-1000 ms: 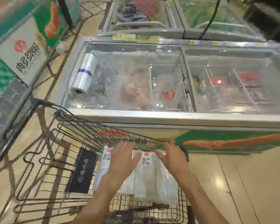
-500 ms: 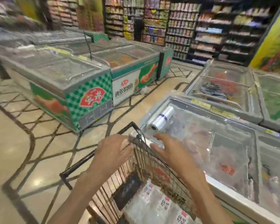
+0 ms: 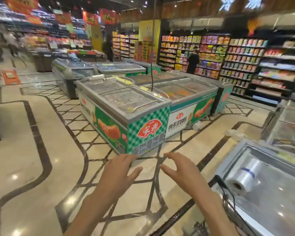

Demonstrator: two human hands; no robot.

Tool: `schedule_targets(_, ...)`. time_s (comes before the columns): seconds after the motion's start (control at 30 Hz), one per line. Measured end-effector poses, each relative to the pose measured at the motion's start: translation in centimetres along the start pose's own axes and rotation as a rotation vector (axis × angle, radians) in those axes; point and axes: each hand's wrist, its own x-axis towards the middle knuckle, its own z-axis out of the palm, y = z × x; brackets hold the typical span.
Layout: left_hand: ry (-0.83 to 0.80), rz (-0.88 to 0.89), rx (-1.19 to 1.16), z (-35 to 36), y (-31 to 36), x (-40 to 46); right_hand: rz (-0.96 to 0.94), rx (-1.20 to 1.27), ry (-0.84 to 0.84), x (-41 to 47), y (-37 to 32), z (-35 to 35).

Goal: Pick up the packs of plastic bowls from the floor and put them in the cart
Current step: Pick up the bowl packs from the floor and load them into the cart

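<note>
Above the patterned floor [image 3: 32, 150], left hand [image 3: 119, 172] and right hand [image 3: 180, 171] hover side by side, palms down, fingers spread and holding nothing, while only the cart [image 3: 228, 198] rim shows at lower right, beside a freezer [image 3: 269, 193]; no packs visible.

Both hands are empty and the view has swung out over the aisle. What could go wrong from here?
1. More packs seem to lie on the floor by the freezer; blurred, so they could be misjudged.
2. The cart sits at the frame's lower right edge, easy to knock when turning back.
3. The left hand and right hand hang open, gripping nothing.
</note>
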Motion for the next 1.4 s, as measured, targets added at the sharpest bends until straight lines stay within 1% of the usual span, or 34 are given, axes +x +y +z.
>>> schedule_targets(0.07, -0.009, -0.01, 0.004, -1.2, -4.6, 3.0, -0.013, -0.005, -0.011, 4.6, -2.5, 1.7)
schedule_targets(0.1, -0.003, -0.017, 0.004, -1.2, -4.4, 3.1, -0.005, -0.027, -0.023, 4.8, -2.4, 1.6)
schedule_targets(0.17, -0.016, -0.014, 0.006, -1.3, -8.1, 6.8, 0.007, -0.04, -0.009, 9.5, -3.5, 3.1)
schedule_targets(0.2, -0.012, -0.02, 0.007, -1.4, -8.0, 6.9, 0.013, -0.057, -0.016, 9.7, -3.6, 3.0)
schedule_targets(0.27, -0.035, -0.001, -0.006, -0.4, -10.9, 11.1, 0.038, -0.053, -0.005, 14.2, -3.4, 4.6)
schedule_targets(0.3, -0.029, -0.003, -0.007, -0.6, -10.9, 11.2, 0.043, -0.073, -0.014, 14.5, -3.5, 4.4)
schedule_targets(0.37, -0.072, 0.018, -0.006, 1.3, -13.5, 16.3, 0.079, -0.074, 0.009, 19.4, -1.9, 6.3)
schedule_targets(0.4, -0.068, 0.022, 0.0, 1.2, -13.5, 16.6, 0.082, -0.088, 0.015, 19.6, -1.8, 6.2)
schedule_targets(0.47, -0.101, 0.054, 0.009, 3.0, -15.1, 21.9, 0.128, -0.065, 0.057, 23.9, 0.3, 7.7)
schedule_targets(0.5, -0.102, 0.054, 0.011, 2.7, -14.7, 22.3, 0.13, -0.072, 0.057, 24.1, 0.3, 7.5)
schedule_targets(0.57, -0.159, 0.087, 0.02, 5.0, -15.4, 29.9, 0.209, -0.03, 0.079, 29.5, 3.8, 8.4)
schedule_targets(0.6, -0.156, 0.112, 0.032, 5.1, -15.1, 31.5, 0.206, -0.04, 0.081, 30.6, 4.3, 8.2)
schedule_targets(0.73, -0.211, 0.206, 0.069, 7.3, -14.2, 42.3, 0.323, -0.041, 0.121, 36.9, 9.1, 7.1)
schedule_targets(0.9, -0.249, 0.308, 0.038, 11.3, -11.8, 54.5, 0.487, -0.06, 0.148, 42.8, 15.5, 4.3)
schedule_targets(1.03, -0.258, 0.378, -0.025, 15.8, -9.7, 63.8, 0.603, -0.049, 0.179, 47.5, 21.6, 3.3)
schedule_targets(1.17, -0.283, 0.42, -0.073, 21.7, -7.6, 73.9, 0.666, -0.045, 0.205, 54.3, 28.6, 2.3)
schedule_targets(1.3, -0.297, 0.469, -0.133, 26.6, -4.2, 85.4, 0.743, -0.024, 0.239, 62.2, 35.6, -0.1)
schedule_targets(1.4, -0.321, 0.502, -0.14, 29.7, 0.2, 93.9, 0.784, -0.026, 0.275, 67.3, 40.9, -3.0)
